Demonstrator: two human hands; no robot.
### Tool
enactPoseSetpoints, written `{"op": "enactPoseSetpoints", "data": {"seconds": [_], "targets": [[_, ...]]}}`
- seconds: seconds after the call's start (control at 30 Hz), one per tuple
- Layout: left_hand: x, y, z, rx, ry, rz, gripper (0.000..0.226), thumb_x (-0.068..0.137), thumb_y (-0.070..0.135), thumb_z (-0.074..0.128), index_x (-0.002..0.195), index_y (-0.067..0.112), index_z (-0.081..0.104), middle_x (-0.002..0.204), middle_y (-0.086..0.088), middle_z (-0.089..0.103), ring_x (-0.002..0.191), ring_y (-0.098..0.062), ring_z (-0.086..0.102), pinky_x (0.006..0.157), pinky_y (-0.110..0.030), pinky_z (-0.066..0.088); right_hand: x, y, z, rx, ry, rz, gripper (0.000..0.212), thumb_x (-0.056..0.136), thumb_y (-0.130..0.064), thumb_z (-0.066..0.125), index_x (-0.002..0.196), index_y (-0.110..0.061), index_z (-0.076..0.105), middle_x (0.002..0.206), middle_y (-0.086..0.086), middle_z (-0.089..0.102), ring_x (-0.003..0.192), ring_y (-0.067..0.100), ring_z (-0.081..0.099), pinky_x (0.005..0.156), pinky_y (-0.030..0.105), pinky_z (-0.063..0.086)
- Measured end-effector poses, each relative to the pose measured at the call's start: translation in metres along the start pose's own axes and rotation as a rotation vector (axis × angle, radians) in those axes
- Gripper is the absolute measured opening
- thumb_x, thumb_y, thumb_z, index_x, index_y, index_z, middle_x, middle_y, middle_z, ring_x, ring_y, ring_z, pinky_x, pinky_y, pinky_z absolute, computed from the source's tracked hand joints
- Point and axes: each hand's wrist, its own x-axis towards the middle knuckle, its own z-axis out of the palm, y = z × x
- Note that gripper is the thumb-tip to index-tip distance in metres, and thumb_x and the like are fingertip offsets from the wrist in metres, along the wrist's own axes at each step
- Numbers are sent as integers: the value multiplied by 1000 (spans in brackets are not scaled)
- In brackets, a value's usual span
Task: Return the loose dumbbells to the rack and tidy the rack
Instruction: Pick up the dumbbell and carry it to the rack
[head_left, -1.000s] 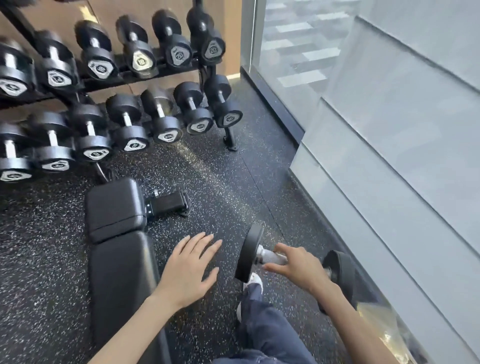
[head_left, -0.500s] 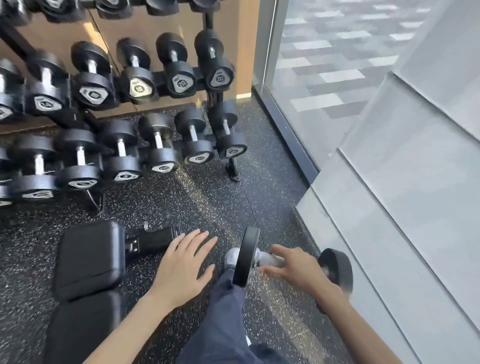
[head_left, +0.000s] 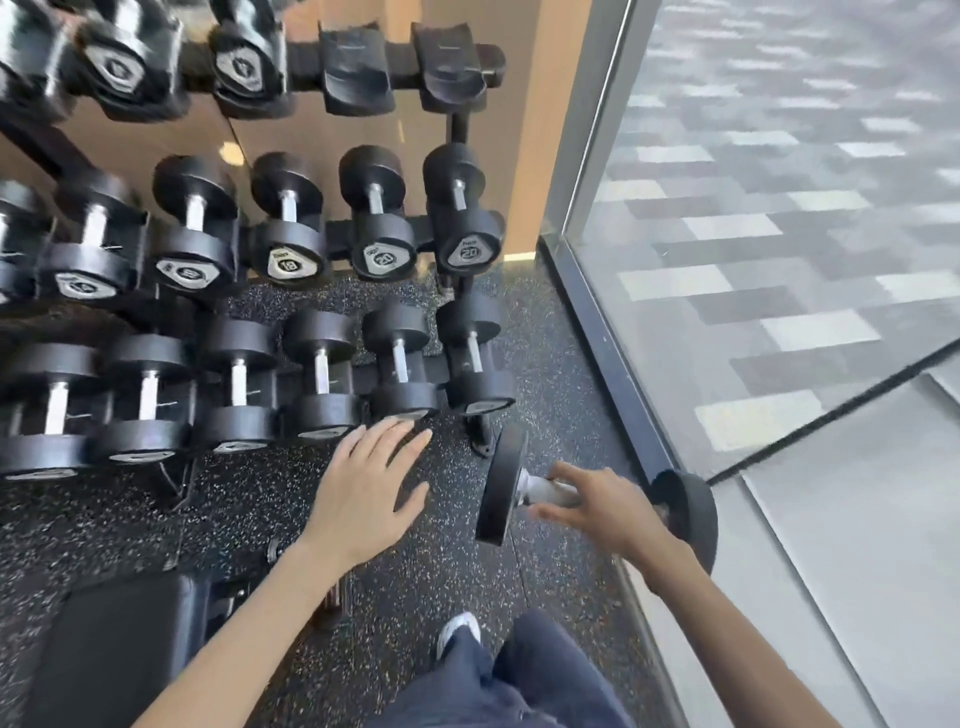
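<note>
My right hand (head_left: 605, 506) grips the silver handle of a black dumbbell (head_left: 501, 488), carried above the floor at lower right, its far head near the glass. My left hand (head_left: 366, 486) hovers flat with fingers spread, holding nothing, just in front of the bottom row. The three-tier dumbbell rack (head_left: 457, 130) fills the upper left, with black dumbbells on each tier. Two empty cradles (head_left: 353, 78) sit at the right end of the top tier.
A black padded bench (head_left: 114, 644) lies at lower left. A glass wall with a dark base frame (head_left: 608, 364) runs along the right. The rack's foot (head_left: 483, 441) stands on the speckled rubber floor. My leg and a white shoe (head_left: 460, 626) show at the bottom.
I have moved closer to the rack, carrying the dumbbell in my right hand. The top tier with its empty cradles has come into view, and the bench has slid down to the left.
</note>
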Motion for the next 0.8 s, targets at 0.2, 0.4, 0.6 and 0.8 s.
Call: {"op": "enactPoseSetpoints", "data": {"seconds": [0.2,0.4,0.6,0.8], "targets": [[96,-12,7,10,-5,-38,56,89,46,36,136,18,50,136,-5,53,129,-23,44,110,-42,29,103,35,-45,-19,-12,-23,52,76,-70,53,108,-30,53,75,-11,52,73,15,51,59,29,38],[203,-19,25,23,-59,-101,57,90,47,34,137,19,49,136,-5,53,130,-24,43,109,-44,29,217,84,-99,-26,-53,-92,55,72,-73,52,110,-32,52,83,-4,61,85,21,60,64,30,40],[317,-14,18,-15,-31,-160,55,89,45,38,134,18,52,137,-4,52,129,-23,44,108,-42,25,321,125,-184,-111,-84,-186,57,75,-73,50,114,-31,50,95,-3,67,91,21,61,74,33,49],[407,-37,13,13,30,-251,56,88,45,37,134,17,53,134,-6,55,128,-25,46,108,-42,25,414,139,-263,-190,-52,-311,62,72,-77,46,112,-30,52,82,-3,62,83,21,62,75,34,52]]}}
